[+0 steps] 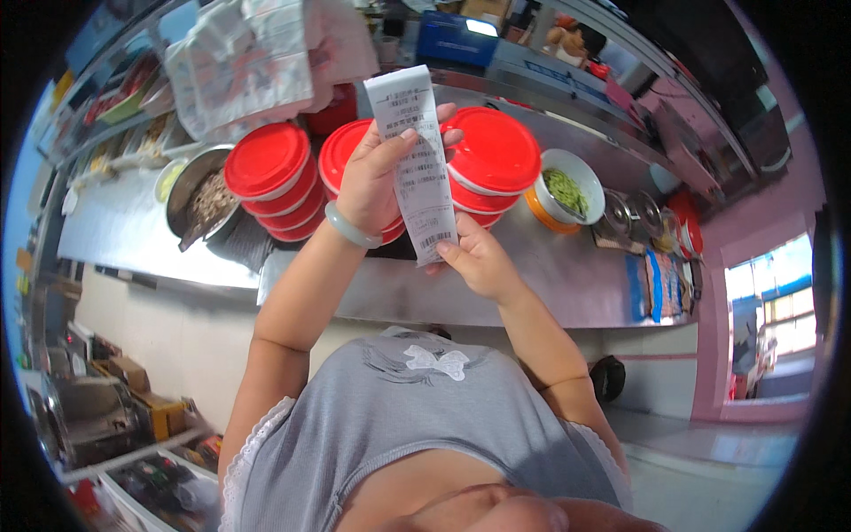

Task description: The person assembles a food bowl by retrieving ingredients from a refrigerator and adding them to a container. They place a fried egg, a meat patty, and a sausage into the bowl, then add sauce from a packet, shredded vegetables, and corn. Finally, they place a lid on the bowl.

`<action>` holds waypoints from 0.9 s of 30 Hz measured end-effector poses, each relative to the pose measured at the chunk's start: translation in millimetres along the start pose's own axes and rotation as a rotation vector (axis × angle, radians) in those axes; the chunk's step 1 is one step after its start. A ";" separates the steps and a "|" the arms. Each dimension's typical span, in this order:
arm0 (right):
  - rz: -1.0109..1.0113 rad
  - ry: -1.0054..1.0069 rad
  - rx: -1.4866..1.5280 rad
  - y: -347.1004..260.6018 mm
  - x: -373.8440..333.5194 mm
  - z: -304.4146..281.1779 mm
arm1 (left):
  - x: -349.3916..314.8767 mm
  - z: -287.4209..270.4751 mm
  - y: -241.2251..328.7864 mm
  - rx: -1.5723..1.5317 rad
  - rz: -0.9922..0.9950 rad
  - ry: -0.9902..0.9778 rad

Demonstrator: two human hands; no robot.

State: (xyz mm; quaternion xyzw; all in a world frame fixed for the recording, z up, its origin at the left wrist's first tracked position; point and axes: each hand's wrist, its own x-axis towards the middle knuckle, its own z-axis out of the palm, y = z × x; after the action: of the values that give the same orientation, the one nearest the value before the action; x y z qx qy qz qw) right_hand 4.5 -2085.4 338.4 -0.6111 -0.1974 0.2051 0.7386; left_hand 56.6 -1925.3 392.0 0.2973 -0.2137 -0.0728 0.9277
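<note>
A long white paper slip (421, 182) is held up over the worktop (558, 275), in front of the red-lidded tubs (492, 151). The left hand (372, 173) pinches it in its upper half from the 9 o'clock side, thumb across the printed face, fingers (453, 137) behind it with their tips showing past the 3 o'clock edge. The right hand (483, 262) pinches the lower end at its 5 o'clock corner, thumb in front and fingers behind, mostly hidden. The slip's long axis runs from between 11 and 12 o'clock to between 5 and 6, the barcode end pointing toward the wearer. At 3 o'clock from the slip stands a white bowl (593, 182) of green pieces; at 9 o'clock, a metal bowl (183, 188).
</note>
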 end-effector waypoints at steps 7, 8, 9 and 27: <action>-0.056 0.345 -0.686 -28.2 -57.8 -65.9 | 43.1 45.7 -56.9 -0.079 0.050 -0.024; -0.188 0.442 -0.806 -21.6 -62.8 -84.5 | 50.9 52.1 -71.6 -0.143 0.066 -0.049; -0.225 0.461 -0.850 -27.1 -69.5 -100.1 | 58.9 55.6 -87.9 -0.204 0.083 -0.059; -0.193 0.165 -0.747 -80.7 -144.3 -380.4 | 178.9 171.1 -306.4 -0.051 0.192 -0.205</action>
State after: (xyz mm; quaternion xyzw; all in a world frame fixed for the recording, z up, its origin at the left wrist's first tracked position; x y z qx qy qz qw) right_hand 94.8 -2490.1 345.2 -0.8308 -0.2550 -0.0012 0.4947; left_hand 139.6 -2310.2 401.9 0.2430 -0.3331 -0.0190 0.9108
